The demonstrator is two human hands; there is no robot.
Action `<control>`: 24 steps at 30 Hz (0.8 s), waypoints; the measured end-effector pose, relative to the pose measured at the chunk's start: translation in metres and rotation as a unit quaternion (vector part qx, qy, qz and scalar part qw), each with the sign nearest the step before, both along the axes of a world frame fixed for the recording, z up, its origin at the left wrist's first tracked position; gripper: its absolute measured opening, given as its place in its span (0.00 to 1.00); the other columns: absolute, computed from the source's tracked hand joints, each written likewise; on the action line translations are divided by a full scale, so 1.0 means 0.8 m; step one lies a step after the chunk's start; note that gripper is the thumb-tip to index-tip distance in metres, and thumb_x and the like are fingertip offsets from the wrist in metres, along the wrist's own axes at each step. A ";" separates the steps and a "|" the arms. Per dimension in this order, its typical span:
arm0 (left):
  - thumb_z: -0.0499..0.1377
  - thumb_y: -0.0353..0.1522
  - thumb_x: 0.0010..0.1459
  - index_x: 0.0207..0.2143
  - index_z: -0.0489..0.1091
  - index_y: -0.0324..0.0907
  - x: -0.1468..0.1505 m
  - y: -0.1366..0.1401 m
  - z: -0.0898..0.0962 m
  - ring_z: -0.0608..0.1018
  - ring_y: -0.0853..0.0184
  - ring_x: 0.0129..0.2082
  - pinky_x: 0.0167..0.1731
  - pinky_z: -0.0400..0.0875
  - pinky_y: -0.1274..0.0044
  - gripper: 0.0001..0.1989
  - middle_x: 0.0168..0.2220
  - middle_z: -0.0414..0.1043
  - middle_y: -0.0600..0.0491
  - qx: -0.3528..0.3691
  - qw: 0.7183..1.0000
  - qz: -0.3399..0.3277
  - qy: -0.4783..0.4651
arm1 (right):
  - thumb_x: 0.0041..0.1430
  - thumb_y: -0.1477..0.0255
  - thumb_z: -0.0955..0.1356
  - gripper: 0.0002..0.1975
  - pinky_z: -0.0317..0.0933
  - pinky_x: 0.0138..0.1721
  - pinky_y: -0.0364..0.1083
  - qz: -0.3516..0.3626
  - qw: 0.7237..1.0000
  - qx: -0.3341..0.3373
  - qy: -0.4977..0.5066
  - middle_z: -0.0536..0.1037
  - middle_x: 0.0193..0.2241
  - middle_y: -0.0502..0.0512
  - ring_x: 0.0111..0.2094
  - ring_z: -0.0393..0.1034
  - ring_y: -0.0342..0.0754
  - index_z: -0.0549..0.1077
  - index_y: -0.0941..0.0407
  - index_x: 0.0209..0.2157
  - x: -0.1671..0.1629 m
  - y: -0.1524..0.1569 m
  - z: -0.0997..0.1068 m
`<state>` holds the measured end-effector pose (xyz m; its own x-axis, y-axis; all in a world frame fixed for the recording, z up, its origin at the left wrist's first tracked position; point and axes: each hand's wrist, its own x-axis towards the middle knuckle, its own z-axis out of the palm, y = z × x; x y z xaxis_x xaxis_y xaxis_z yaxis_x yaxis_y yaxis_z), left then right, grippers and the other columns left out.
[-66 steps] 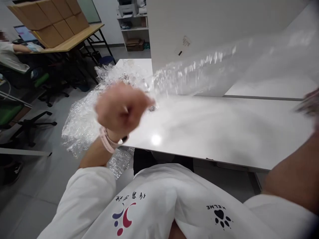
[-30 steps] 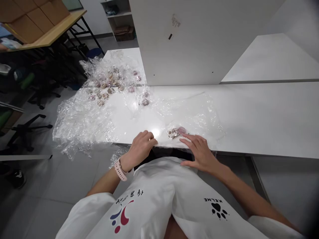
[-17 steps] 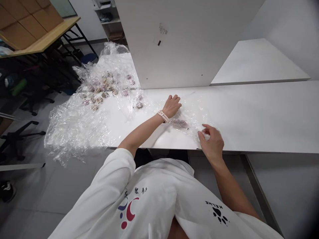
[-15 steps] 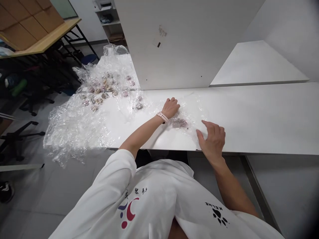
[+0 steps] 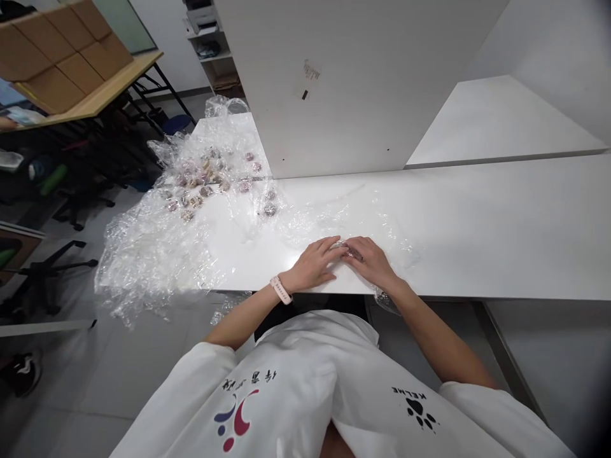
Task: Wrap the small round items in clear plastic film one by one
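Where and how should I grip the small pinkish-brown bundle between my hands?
Probably by its left and right sides, low down, one hand coming from each. The small pinkish-brown bundle sits low over the smooth white tabletop, and your left hand and right hand face each other across it. They hide much of it, so its full shape can't be told.

White table [image 5: 487,235], pink wristband [image 5: 280,290], seemingly purplish bundle [image 5: 354,252]

We see a small pinkish bundle [image 5: 354,252] and clear wrap [image 5: 375,219].
The bundle, partly hidden, is near the table's [image 5: 482,242] front edge; the thin, shiny wrap spreads wrinkly behind it.
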<state>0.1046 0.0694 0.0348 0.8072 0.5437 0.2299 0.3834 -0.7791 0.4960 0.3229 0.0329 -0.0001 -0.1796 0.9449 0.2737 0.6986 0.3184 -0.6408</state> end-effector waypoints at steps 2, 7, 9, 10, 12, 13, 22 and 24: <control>0.62 0.32 0.59 0.65 0.53 0.45 -0.005 -0.014 -0.019 0.63 0.51 0.64 0.57 0.65 0.58 0.35 0.68 0.52 0.38 0.006 0.998 0.051 0.021 | 0.62 0.61 0.65 0.13 0.64 0.44 0.51 0.007 0.997 -0.062 0.038 0.78 0.39 0.55 0.40 0.70 0.51 0.75 0.53 0.42 -0.001 -0.002 0.010; 0.54 0.39 0.66 0.59 0.64 0.43 -0.005 -0.006 -0.011 0.76 0.57 0.52 0.47 0.71 0.69 0.21 0.60 0.66 0.41 -0.077 0.995 0.067 -0.011 | 0.60 0.53 0.65 0.20 0.64 0.33 0.46 0.055 0.939 -0.289 0.180 0.77 0.28 0.53 0.30 0.69 0.46 0.74 0.57 0.31 0.010 0.015 0.031; 0.52 0.43 0.67 0.52 0.70 0.41 -0.002 0.006 0.002 0.79 0.60 0.40 0.39 0.71 0.71 0.19 0.47 0.76 0.44 -0.125 0.989 0.082 0.006 | 0.60 0.54 0.64 0.21 0.64 0.32 0.46 0.022 0.936 -0.303 0.177 0.78 0.29 0.54 0.30 0.70 0.47 0.76 0.58 0.31 0.021 0.022 0.041; 0.51 0.44 0.67 0.46 0.73 0.40 0.001 0.014 0.007 0.79 0.61 0.34 0.35 0.70 0.72 0.19 0.39 0.78 0.46 -0.142 0.984 0.105 0.024 | 0.60 0.55 0.64 0.20 0.65 0.33 0.47 -0.020 0.948 -0.274 0.163 0.79 0.31 0.55 0.31 0.71 0.48 0.77 0.57 0.33 0.027 0.022 0.049; 0.50 0.45 0.67 0.37 0.73 0.39 0.009 0.035 0.013 0.75 0.64 0.26 0.29 0.65 0.74 0.21 0.28 0.75 0.49 -0.168 0.972 0.153 0.060 | 0.63 0.58 0.63 0.18 0.66 0.37 0.49 -0.141 0.971 -0.145 0.128 0.80 0.37 0.57 0.36 0.73 0.50 0.77 0.56 0.38 0.036 0.015 0.070; 0.49 0.45 0.67 0.33 0.72 0.38 0.013 0.046 0.014 0.74 0.64 0.25 0.27 0.63 0.75 0.22 0.26 0.73 0.49 -0.181 0.965 0.172 0.077 | 0.64 0.59 0.62 0.17 0.66 0.39 0.50 -0.203 0.971 -0.061 0.110 0.80 0.40 0.57 0.39 0.73 0.51 0.77 0.55 0.41 0.038 0.007 0.081; 0.56 0.36 0.64 0.53 0.68 0.37 0.039 0.060 0.030 0.73 0.52 0.54 0.54 0.64 0.60 0.17 0.51 0.74 0.39 0.031 0.953 0.239 0.185 | 0.67 0.63 0.61 0.20 0.55 0.61 0.60 -0.009 0.993 0.065 -0.101 0.71 0.59 0.61 0.61 0.62 0.57 0.70 0.55 0.57 -0.017 -0.020 0.036; 0.56 0.30 0.61 0.60 0.62 0.37 0.029 0.033 0.026 0.62 0.51 0.65 0.64 0.52 0.56 0.24 0.63 0.63 0.39 0.088 0.965 0.186 0.165 | 0.67 0.61 0.61 0.25 0.49 0.62 0.65 -0.042 0.988 0.030 -0.146 0.66 0.62 0.64 0.64 0.57 0.61 0.66 0.57 0.61 -0.012 -0.009 0.005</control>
<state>0.1275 0.0960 0.0557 0.6083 0.7860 0.1100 0.7674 -0.6179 0.1714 0.3136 0.0256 0.0037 -0.1799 0.9438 0.2773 0.8766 0.2817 -0.3901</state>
